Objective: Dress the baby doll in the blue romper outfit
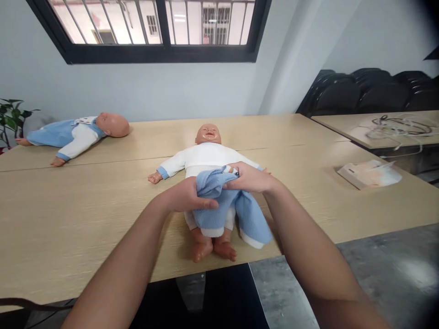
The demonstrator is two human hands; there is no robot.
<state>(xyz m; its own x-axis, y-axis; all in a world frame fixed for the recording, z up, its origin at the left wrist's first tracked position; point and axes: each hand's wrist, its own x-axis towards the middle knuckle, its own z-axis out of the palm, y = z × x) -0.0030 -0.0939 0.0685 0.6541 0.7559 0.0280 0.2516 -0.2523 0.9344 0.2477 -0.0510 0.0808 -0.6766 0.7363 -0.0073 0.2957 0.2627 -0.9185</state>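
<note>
A baby doll (208, 153) in a white long-sleeved top with blue cuffs lies on its back on the table, its bare feet toward me. Over its belly and legs I hold blue doll overalls (219, 210) with white-trimmed leg ends hanging down. My left hand (187, 194) grips the bunched upper part from the left, thumb pointing right. On the other side my right hand (248, 177) pinches the top edge near a small patterned patch. The fabric hides the doll's middle and part of its white trousers.
Another baby doll (78, 132), in blue overalls, lies at the back left beside a plant (13, 119). An opened box (368, 174) stands at the right. Tangled cables (401, 125) lie on a second table, with stacked black chairs (360, 91) behind. The table's front edge is close to me.
</note>
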